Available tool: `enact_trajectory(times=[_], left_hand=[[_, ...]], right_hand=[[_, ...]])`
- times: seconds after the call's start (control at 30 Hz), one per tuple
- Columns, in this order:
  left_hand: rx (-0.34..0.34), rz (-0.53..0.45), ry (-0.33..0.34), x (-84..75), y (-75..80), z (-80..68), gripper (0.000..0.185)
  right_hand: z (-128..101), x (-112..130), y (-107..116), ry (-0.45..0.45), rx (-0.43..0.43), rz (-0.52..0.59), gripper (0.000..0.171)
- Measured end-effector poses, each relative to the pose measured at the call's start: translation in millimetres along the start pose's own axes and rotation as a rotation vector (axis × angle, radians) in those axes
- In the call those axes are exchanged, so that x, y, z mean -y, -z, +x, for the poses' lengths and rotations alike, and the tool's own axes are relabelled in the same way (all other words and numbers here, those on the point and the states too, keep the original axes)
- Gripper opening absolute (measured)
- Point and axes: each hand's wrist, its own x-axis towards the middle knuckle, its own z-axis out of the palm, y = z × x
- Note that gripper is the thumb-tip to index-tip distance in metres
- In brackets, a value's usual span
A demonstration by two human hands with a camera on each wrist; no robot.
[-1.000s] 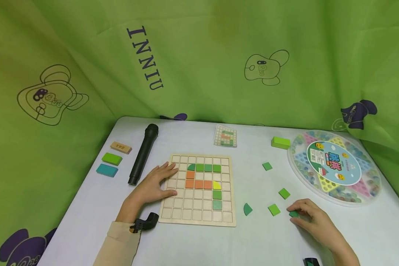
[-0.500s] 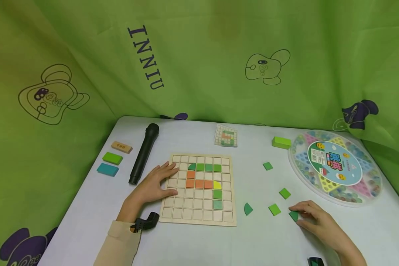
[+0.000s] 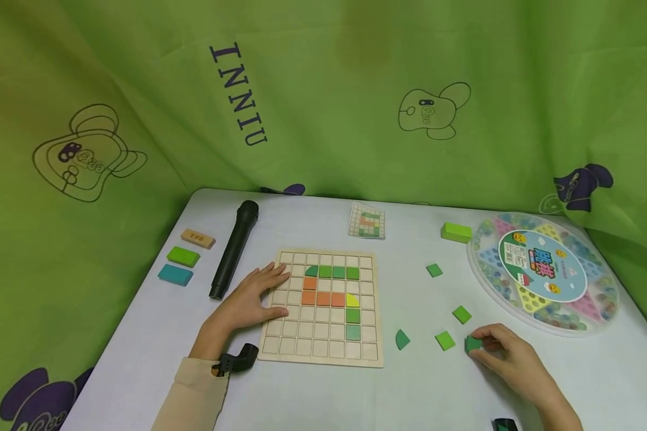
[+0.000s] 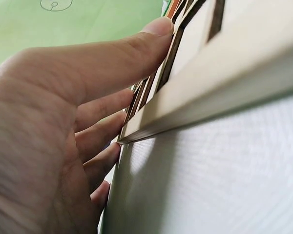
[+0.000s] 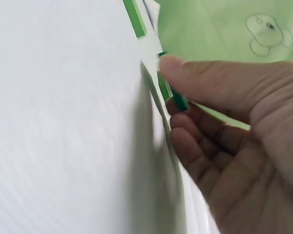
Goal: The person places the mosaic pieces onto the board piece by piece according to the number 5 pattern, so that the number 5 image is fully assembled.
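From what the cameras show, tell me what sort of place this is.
Probably a tabletop play or recording corner, not a workshop: a white table hung round with a green cartoon-print cloth, holding a wooden grid board with coloured tiles and a round marble game.

Even, bright light with soft shadows; the head view is sharp (wrist close-ups blur near the lens).

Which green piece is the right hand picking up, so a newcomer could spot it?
Start at the round marble game tray on the table's right side. Just in front of it, the right hand pinches a dark green tile. The loose green pieces to its left lie flat and untouched; only this one sits between fingertips.
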Motion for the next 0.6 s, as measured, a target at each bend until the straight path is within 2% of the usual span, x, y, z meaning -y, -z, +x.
enact_trajectory(times=[0.13,0.27,0.5,0.6], left_hand=[[0.002,-0.005,0.005,-1.2,1.0,-0.8,0.08],[0.003,-0.003,0.005,-1.7,1.5,-0.8,0.08],[-0.003,0.002,-0.001,-0.2,1.1,0.2,0.08],[0.003,-0.001,0.002,-0.3,0.8,-0.2,0.081]], right_hand=[[6,19,-6,0.057,-0.012,0.032,0.03],[17,44,-18,0.095,0.013,0.065,0.03],[38,89,-56,0.146,0.054,0.179,0.026],[42,107,-73,0.122,0.096,0.242,0.025]])
